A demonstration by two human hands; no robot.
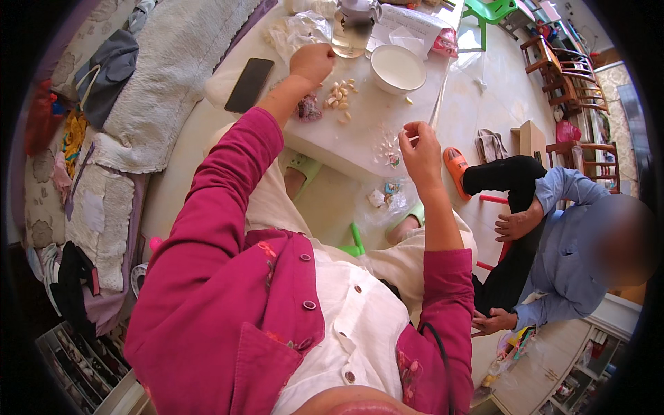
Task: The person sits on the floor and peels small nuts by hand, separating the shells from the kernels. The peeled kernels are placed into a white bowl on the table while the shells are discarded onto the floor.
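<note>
My left hand (312, 63), its fingers curled, is over the table just above a pile of peeled garlic cloves (340, 96); whether something is inside it cannot be seen. Under that wrist lies a purplish net or bag (309, 108), partly hidden. My right hand (419, 145) is at the table's near right edge, thumb and forefinger almost together; anything between them is too small to tell. Beside it are scattered thin garlic skins (385, 147). A white bowl (398, 69) stands behind the cloves, with a single clove (409, 100) near its base.
On the table are a phone (249, 85), a clear jug (354, 31), crumpled plastic bags (306, 33) and a paper with writing (410, 26). A plastic bag with scraps (389, 199) is below the table edge. A seated person (560, 249) is at the right; a sofa (171, 62) is at the left.
</note>
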